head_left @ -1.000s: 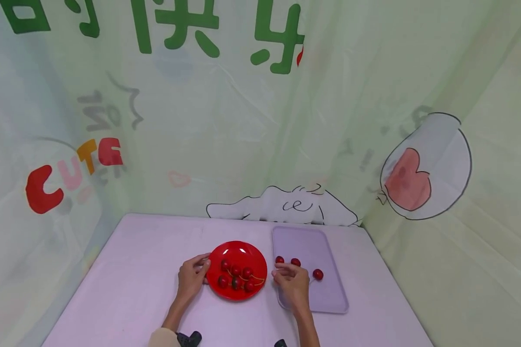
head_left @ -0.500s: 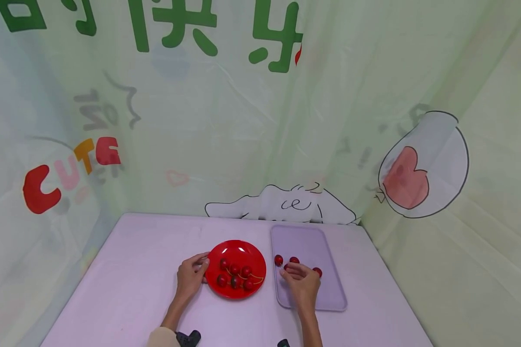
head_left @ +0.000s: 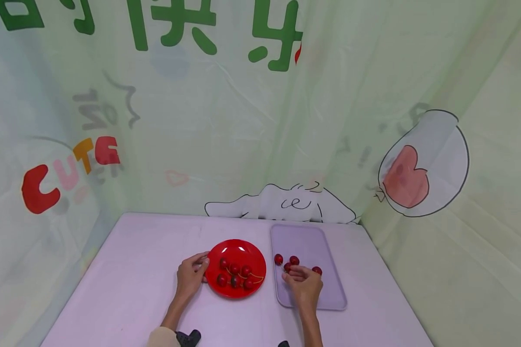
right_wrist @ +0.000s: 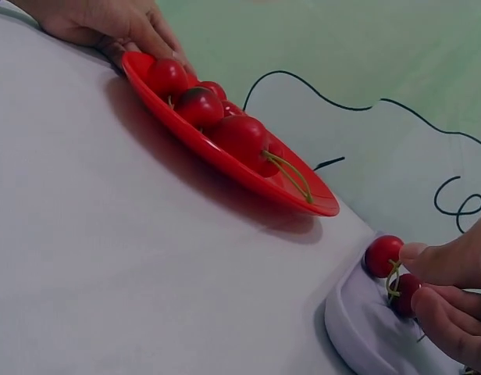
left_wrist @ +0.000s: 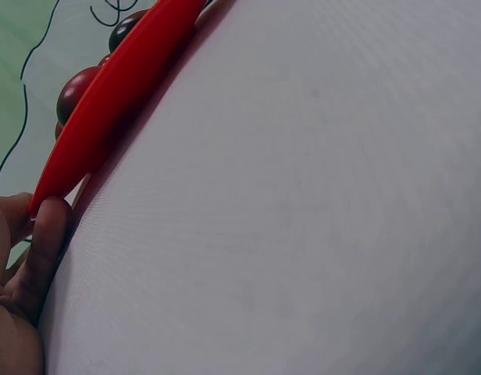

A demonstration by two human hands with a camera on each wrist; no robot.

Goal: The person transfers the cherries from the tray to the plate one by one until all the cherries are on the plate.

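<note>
My left hand (head_left: 191, 275) pinches the left rim of a round red plate (head_left: 217, 250), thumb above and fingers beneath, as the left wrist view also shows. Several dark red cherries (head_left: 235, 269) with green stems lie on the plate. Over the lilac tray (head_left: 308, 236) hovers my right hand (head_left: 305, 286), its thumb and fingertips apart beside a cherry (right_wrist: 404, 295). That cherry is partly hidden by a finger, and another cherry (right_wrist: 383, 255) lies just beyond the thumb tip. Whether the fingers touch either one is hard to tell.
Another cherry (head_left: 317, 271) lies on the tray to the right of the right hand. The pale table (head_left: 156, 241) ends at a printed curtain (head_left: 243, 120) behind, with further curtain at both sides.
My right hand has moved right from beside the plate to over the tray, uncovering a cherry there. My left hand stays on the plate's rim.
</note>
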